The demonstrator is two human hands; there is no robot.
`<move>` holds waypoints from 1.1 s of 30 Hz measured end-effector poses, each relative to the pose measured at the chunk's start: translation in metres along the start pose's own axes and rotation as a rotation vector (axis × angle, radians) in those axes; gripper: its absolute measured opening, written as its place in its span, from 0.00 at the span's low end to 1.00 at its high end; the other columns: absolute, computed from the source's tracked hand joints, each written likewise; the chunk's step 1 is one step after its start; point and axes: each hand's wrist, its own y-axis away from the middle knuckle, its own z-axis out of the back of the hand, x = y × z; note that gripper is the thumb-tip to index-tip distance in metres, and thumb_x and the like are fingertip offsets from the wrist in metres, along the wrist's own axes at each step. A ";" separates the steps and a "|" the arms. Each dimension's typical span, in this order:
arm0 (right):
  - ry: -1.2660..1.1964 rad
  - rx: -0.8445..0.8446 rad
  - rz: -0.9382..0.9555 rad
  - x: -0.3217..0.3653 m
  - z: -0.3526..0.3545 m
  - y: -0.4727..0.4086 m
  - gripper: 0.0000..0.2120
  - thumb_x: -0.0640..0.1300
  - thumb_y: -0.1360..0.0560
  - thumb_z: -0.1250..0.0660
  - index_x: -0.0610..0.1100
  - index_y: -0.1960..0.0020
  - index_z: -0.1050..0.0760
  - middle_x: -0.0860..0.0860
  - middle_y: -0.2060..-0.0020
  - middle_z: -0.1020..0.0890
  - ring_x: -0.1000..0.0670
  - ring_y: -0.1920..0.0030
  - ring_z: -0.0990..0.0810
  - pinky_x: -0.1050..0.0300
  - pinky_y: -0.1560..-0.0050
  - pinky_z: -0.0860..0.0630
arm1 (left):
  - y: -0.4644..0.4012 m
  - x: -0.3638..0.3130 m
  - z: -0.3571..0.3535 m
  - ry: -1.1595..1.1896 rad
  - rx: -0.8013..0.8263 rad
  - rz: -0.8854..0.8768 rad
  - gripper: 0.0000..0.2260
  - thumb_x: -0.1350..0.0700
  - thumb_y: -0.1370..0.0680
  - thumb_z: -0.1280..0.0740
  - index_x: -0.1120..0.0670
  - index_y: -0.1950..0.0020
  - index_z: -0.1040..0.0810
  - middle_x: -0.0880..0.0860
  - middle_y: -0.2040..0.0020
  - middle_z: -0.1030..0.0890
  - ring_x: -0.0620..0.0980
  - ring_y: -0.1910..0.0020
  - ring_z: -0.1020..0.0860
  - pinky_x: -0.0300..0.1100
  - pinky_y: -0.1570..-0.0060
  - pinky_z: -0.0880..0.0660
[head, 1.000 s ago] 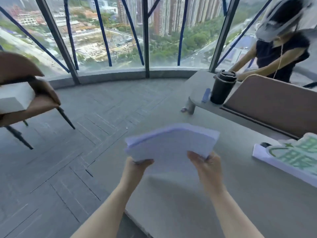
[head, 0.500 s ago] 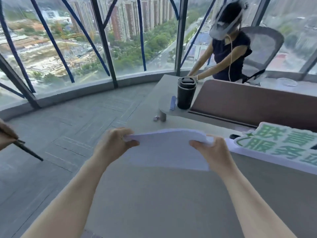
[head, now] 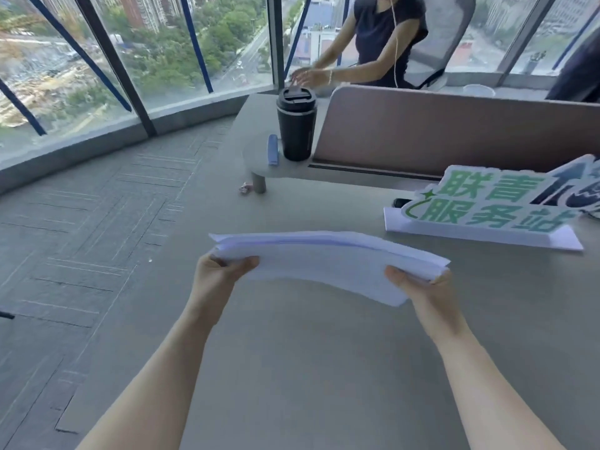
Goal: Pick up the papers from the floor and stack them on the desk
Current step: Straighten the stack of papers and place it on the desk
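Note:
A thick stack of white papers (head: 324, 261) hangs nearly level a little above the grey desk (head: 324, 368). My left hand (head: 220, 271) grips the stack's left end with the thumb on top. My right hand (head: 422, 287) holds its right end the same way. The stack sags slightly in the middle, and its sheets are a bit uneven at the left edge. No papers show on the floor in this view.
A green-and-white cut-out sign (head: 487, 209) lies on the desk to the right. A black travel mug (head: 296, 125) and a blue pen-like object (head: 272, 149) sit on a raised shelf by a brown divider (head: 454, 131). Another person (head: 383, 40) sits behind it. Grey floor lies left.
The view has swung right and over the desk. The stack, held by both hands throughout, has come from tilted up to nearly flat and lower, closer to the desk top.

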 end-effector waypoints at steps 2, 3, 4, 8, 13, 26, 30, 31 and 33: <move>0.044 -0.005 -0.107 -0.031 -0.008 0.001 0.09 0.39 0.33 0.23 0.46 0.53 0.17 0.58 0.63 0.13 0.57 0.57 0.15 0.58 0.52 0.22 | 0.007 0.024 -0.008 -0.041 0.030 0.037 0.12 0.61 0.34 0.25 0.59 0.51 0.18 0.53 0.56 0.17 0.46 0.58 0.21 0.41 0.54 0.25; 0.061 0.004 -0.138 -0.044 -0.012 0.002 0.09 0.40 0.33 0.24 0.46 0.53 0.16 0.57 0.61 0.13 0.56 0.55 0.15 0.59 0.53 0.23 | 0.011 0.033 -0.012 -0.054 0.038 0.054 0.12 0.60 0.34 0.26 0.57 0.51 0.19 0.53 0.55 0.19 0.46 0.57 0.21 0.42 0.53 0.26; 0.065 0.007 -0.144 -0.054 -0.014 0.002 0.08 0.40 0.32 0.24 0.46 0.53 0.16 0.56 0.59 0.13 0.55 0.54 0.15 0.59 0.53 0.23 | 0.012 0.039 -0.015 -0.057 0.034 0.064 0.13 0.60 0.34 0.26 0.55 0.50 0.20 0.52 0.54 0.19 0.45 0.56 0.22 0.42 0.52 0.27; -0.022 -0.044 -0.098 -0.065 -0.013 -0.006 0.09 0.36 0.30 0.27 0.49 0.57 0.16 0.57 0.60 0.13 0.57 0.57 0.15 0.62 0.54 0.20 | 0.002 0.046 -0.020 -0.046 -0.002 0.093 0.19 0.59 0.33 0.27 0.48 0.44 0.21 0.47 0.52 0.18 0.42 0.53 0.20 0.36 0.51 0.25; 0.025 0.023 -0.216 -0.090 -0.017 -0.009 0.10 0.36 0.28 0.29 0.52 0.54 0.20 0.60 0.62 0.14 0.64 0.60 0.17 0.64 0.57 0.25 | -0.006 0.065 -0.021 -0.146 0.016 0.209 0.09 0.63 0.30 0.26 0.50 0.55 0.17 0.42 0.64 0.15 0.43 0.61 0.19 0.34 0.61 0.26; 0.152 0.088 -0.062 -0.024 -0.119 -0.032 0.11 0.46 0.27 0.34 0.39 0.52 0.20 0.45 0.61 0.16 0.48 0.62 0.21 0.53 0.60 0.25 | -0.053 -0.019 0.059 -0.261 -0.180 0.067 0.08 0.63 0.30 0.26 0.51 0.62 0.20 0.49 0.65 0.20 0.46 0.67 0.25 0.37 0.67 0.28; 0.204 0.152 -0.122 -0.020 -0.182 -0.044 0.10 0.43 0.31 0.38 0.39 0.55 0.22 0.47 0.67 0.22 0.48 0.67 0.28 0.56 0.69 0.34 | -0.083 -0.025 0.107 -0.492 -0.261 0.124 0.09 0.57 0.33 0.25 0.50 0.64 0.25 0.50 0.67 0.23 0.52 0.64 0.24 0.42 0.68 0.30; 0.212 0.158 -0.151 -0.024 -0.195 -0.045 0.10 0.42 0.32 0.39 0.41 0.56 0.23 0.48 0.67 0.23 0.48 0.67 0.29 0.56 0.68 0.34 | -0.089 -0.018 0.117 -0.551 -0.262 0.160 0.09 0.55 0.35 0.25 0.52 0.61 0.24 0.52 0.65 0.22 0.54 0.62 0.23 0.43 0.66 0.30; 0.255 0.164 -0.204 -0.039 -0.217 -0.048 0.06 0.40 0.31 0.39 0.43 0.57 0.24 0.51 0.68 0.23 0.47 0.67 0.28 0.56 0.68 0.34 | -0.103 0.003 0.134 -0.624 -0.243 0.232 0.18 0.49 0.40 0.29 0.57 0.54 0.21 0.55 0.59 0.20 0.57 0.56 0.20 0.44 0.61 0.30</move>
